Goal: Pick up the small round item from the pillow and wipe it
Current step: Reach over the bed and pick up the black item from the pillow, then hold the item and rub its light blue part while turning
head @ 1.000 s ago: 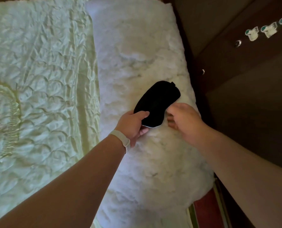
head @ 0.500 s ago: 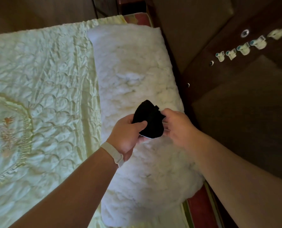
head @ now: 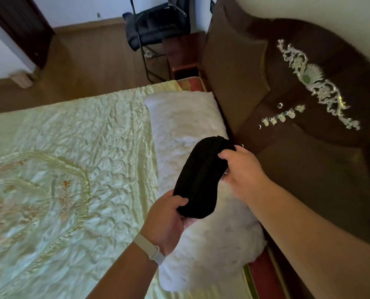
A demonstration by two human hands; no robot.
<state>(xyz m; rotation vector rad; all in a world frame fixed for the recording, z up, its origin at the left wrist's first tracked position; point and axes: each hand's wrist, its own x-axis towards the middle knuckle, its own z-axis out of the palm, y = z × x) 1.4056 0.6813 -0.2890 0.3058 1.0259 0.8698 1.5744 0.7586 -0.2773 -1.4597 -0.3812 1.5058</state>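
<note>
We hold the black item (head: 203, 178) up over the pillow (head: 188, 117), one end in each hand.

Our left hand (head: 169, 219) pinches its near end and our right hand (head: 242, 169) grips the far end, above the pillow's headboard-side edge, likely stretching it flat for wiping. We see no containers.
</note>
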